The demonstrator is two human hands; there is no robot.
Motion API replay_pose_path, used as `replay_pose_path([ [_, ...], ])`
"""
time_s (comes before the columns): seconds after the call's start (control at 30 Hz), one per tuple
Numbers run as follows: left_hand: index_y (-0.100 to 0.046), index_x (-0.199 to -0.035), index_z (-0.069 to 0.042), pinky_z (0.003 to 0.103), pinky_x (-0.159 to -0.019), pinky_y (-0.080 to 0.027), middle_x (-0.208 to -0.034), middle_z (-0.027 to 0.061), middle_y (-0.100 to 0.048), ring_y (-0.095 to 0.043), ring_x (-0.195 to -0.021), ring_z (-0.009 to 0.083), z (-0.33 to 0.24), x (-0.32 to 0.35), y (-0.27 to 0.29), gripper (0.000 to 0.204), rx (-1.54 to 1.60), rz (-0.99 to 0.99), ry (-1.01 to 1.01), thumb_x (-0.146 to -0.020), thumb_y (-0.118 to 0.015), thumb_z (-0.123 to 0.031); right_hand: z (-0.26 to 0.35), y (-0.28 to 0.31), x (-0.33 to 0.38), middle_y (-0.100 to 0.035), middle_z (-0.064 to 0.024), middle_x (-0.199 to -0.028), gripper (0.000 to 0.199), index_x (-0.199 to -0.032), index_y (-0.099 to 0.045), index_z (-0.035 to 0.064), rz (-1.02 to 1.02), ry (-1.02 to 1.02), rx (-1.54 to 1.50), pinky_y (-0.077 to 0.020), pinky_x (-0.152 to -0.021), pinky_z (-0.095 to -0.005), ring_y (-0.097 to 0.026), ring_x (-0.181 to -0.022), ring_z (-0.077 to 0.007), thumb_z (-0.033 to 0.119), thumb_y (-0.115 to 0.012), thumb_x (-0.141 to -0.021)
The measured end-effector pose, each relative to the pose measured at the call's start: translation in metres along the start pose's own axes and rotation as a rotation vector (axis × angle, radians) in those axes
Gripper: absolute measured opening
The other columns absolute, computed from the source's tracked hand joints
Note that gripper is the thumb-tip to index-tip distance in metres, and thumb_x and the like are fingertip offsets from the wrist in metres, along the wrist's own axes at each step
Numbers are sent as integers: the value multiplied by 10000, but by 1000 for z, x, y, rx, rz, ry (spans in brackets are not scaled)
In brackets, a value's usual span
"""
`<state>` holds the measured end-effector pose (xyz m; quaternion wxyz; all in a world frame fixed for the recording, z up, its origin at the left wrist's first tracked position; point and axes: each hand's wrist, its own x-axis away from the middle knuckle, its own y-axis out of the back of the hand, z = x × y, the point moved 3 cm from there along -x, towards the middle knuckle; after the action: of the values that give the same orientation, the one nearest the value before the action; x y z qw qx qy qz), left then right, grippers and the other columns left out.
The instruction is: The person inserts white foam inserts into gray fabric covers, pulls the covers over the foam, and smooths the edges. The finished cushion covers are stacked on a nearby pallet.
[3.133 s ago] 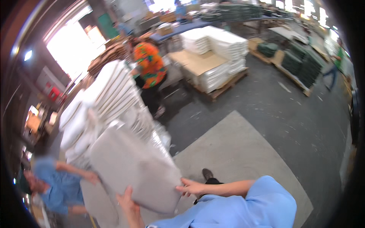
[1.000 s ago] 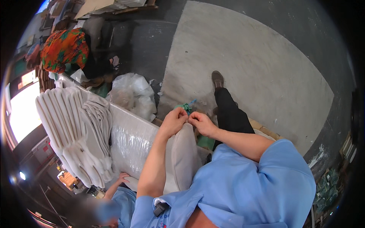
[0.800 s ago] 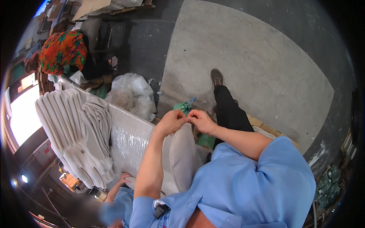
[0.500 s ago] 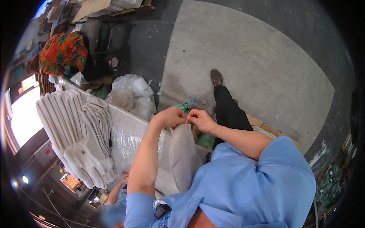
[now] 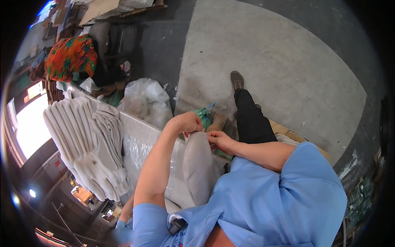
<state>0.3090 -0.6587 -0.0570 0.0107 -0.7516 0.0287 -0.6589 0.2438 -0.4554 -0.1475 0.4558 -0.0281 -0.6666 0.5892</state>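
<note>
A grey concrete floor (image 5: 267, 66) is filling most of the view; a lighter, paler patch is lying in the middle and darker, rougher concrete (image 5: 164, 37) is running around it. Small scraps are lying scattered on it. At the far left a bright window (image 5: 29, 123) is letting in strong daylight and is washing out that edge. Flat cardboard sheets (image 5: 98, 6) and wooden pallets (image 5: 140, 6) are resting at the top. A crumpled clear plastic bag (image 5: 146, 101) is sitting on the floor. A small lamp (image 5: 32, 192) is glowing low on the left
</note>
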Motion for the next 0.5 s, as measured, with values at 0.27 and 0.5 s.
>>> replay_pose_path([
  [0.27,-694,-854,-60,286,-537,-460,-753,-18,-656,-583,-623,90,35,-4,-30,144,564,-179,-172,-942,-753,-157,-1,-28,-7,-646,48,-906,161,-1035,-679,129,-308,100,-72,-477,-706,-273,-583,-782,-78,271,-622,-1085],
  [0.5,-691,-855,-28,281,-629,-497,-744,7,-655,-599,-690,96,53,-21,-70,115,1097,-567,-280,-931,-709,-111,16,-21,-24,-614,45,-801,212,-905,-685,88,-425,168,-120,-397,-631,-276,-511,-706,-70,212,-634,-1070],
])
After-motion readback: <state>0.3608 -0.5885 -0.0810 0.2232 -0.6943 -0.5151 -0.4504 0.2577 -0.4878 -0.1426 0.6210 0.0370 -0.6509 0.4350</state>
